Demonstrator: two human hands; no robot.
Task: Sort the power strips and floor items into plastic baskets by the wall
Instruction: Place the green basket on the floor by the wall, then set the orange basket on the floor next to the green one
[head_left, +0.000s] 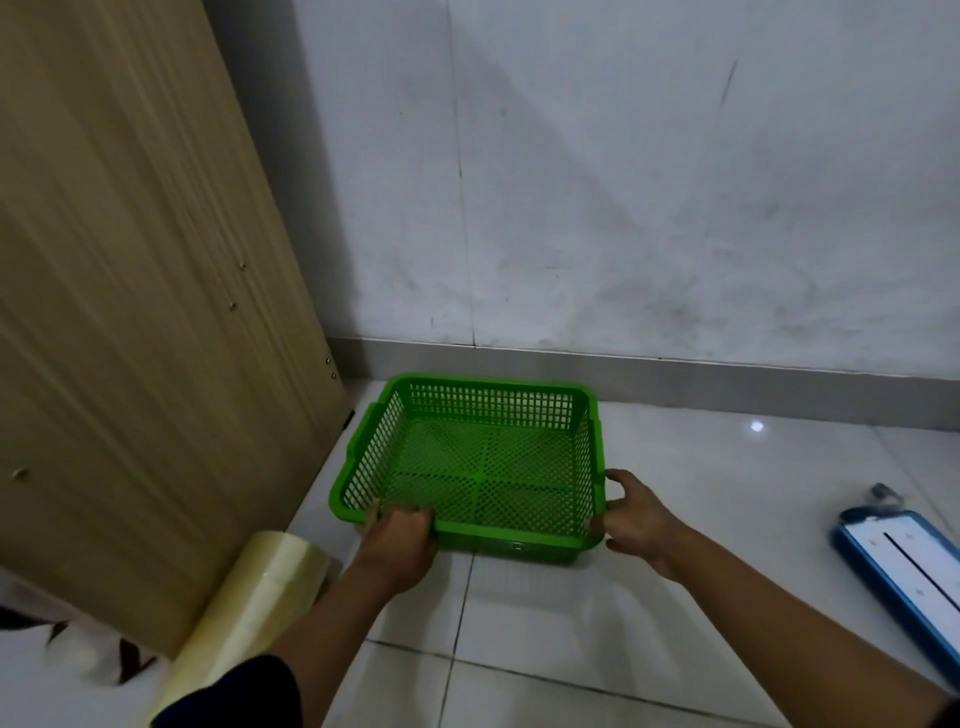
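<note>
Both the left hand (397, 540) and right hand (631, 517) grasp the near rim of the empty green basket (483, 410), so sorting has barely begun; the power strip (904, 561) lies right of the fingers.

Green perforated plastic basket (483, 457) sits upright on floor near wall.

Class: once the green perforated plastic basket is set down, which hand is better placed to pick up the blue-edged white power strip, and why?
Probably the right hand: the blue-edged white power strip lies on its side; the left hand grips the green perforated plastic basket rim opposite.
</note>
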